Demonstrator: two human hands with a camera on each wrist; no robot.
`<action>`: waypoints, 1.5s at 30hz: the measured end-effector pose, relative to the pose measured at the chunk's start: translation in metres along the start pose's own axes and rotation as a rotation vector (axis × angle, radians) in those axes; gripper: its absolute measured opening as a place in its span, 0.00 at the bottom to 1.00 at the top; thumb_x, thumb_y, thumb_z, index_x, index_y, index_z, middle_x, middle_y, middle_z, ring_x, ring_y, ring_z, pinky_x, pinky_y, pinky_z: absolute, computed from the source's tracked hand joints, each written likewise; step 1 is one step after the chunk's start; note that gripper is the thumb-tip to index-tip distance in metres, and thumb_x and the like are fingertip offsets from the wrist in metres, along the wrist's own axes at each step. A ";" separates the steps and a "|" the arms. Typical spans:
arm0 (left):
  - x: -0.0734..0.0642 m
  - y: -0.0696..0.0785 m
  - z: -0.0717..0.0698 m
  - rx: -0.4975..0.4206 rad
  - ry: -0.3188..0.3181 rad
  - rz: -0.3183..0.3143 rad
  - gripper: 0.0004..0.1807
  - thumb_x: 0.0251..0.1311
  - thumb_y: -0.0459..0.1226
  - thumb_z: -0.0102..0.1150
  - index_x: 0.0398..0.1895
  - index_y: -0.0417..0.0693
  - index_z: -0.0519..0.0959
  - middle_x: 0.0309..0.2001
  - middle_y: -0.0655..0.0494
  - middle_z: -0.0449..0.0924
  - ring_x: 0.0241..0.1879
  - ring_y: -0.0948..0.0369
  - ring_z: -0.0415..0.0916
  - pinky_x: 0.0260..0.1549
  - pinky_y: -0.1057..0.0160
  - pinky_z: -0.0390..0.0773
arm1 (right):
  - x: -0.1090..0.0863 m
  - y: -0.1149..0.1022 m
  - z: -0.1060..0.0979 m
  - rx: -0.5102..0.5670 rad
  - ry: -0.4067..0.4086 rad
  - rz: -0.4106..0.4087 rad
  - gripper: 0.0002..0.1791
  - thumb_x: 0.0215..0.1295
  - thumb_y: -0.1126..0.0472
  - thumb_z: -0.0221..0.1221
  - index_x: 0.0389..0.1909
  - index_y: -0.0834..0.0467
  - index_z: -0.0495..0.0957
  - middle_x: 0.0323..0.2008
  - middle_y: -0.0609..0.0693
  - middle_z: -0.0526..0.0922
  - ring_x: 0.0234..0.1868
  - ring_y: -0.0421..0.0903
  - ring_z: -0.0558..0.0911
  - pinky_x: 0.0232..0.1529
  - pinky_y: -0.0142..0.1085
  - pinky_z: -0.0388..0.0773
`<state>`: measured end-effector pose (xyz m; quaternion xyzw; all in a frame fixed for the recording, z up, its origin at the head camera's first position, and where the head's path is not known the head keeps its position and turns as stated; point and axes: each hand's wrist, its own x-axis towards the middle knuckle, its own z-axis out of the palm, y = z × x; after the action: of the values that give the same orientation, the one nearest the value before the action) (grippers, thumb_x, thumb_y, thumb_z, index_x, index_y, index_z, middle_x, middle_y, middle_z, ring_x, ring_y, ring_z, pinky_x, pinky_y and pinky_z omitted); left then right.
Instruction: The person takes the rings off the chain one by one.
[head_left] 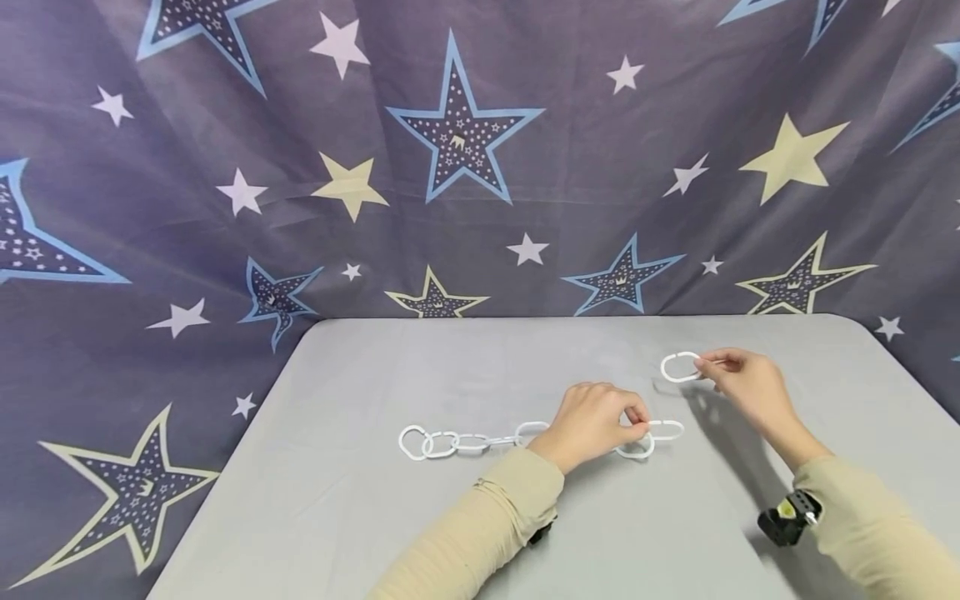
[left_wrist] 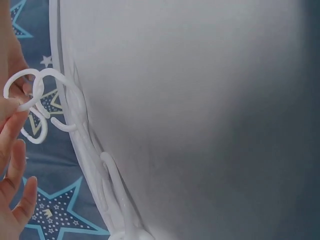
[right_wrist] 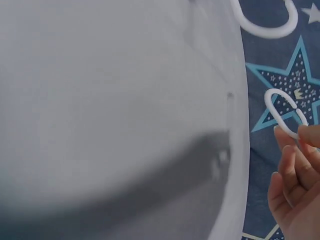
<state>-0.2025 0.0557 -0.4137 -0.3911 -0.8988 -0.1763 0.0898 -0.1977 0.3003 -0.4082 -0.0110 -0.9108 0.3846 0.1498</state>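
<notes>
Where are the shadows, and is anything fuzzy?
Head view: the right hand casts a soft shadow on the table; right wrist view: a broad, fuzzy-edged shadow crosses it; left wrist view: the table darkens rightward, and lower chain links look blurry.

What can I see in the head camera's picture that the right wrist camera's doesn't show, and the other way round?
Only the head view: the left hand pinching the white chain, most of that chain, and the beige sleeves.

Only the right wrist view: a close look at the right hand from its palm side.

Both: that hand pinching a loose white link, the grey table and the starry backdrop.
</notes>
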 end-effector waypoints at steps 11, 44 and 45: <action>0.000 -0.003 -0.009 -0.008 0.011 -0.027 0.03 0.59 0.50 0.67 0.35 0.70 0.86 0.32 0.81 0.82 0.31 0.77 0.73 0.30 0.75 0.66 | 0.032 0.008 0.020 0.004 -0.036 0.152 0.20 0.69 0.55 0.61 0.46 0.72 0.81 0.30 0.57 0.87 0.23 0.40 0.79 0.24 0.30 0.71; 0.002 0.000 -0.010 0.009 0.003 -0.083 0.06 0.62 0.53 0.64 0.38 0.71 0.86 0.33 0.80 0.83 0.30 0.78 0.73 0.31 0.75 0.66 | 0.006 -0.003 0.015 0.164 -0.184 0.029 0.21 0.74 0.58 0.56 0.50 0.76 0.77 0.36 0.64 0.86 0.25 0.42 0.82 0.27 0.34 0.79; 0.002 0.000 -0.010 0.011 0.002 -0.085 0.06 0.62 0.53 0.64 0.38 0.71 0.86 0.33 0.80 0.83 0.31 0.78 0.73 0.31 0.75 0.66 | 0.003 -0.005 0.014 0.162 -0.188 0.018 0.22 0.74 0.57 0.56 0.50 0.76 0.77 0.36 0.64 0.86 0.26 0.42 0.82 0.28 0.33 0.78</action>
<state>-0.2035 0.0536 -0.4036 -0.3517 -0.9156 -0.1754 0.0855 -0.2036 0.2879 -0.4134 0.0289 -0.8865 0.4578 0.0606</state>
